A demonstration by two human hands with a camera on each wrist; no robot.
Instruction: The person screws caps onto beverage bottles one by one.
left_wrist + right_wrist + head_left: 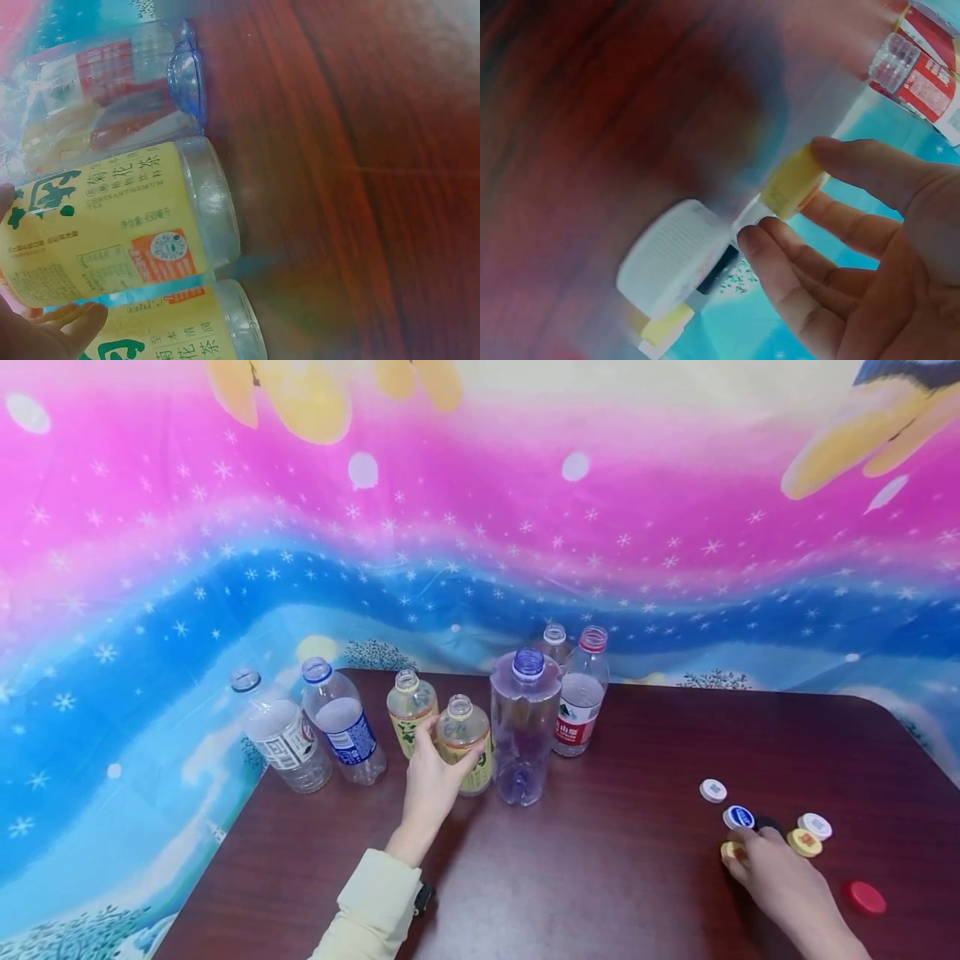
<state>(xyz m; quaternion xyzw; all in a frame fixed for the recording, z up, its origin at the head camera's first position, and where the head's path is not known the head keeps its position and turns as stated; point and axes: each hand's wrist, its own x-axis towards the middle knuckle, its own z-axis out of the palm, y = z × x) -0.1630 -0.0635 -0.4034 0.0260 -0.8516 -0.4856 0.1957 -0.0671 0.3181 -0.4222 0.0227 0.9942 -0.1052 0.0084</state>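
Gripping tea btl, L hand; R hand pinches yellow cap (blue cap nr).

I can't tell what kind of room I'm in: a wood-grain table meets a snowflake-printed backdrop

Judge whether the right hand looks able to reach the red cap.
Probably yes: the red cap lies uncovered beside the right hand, nothing visible between them, though it may first need to release the yellow cap it pinches.
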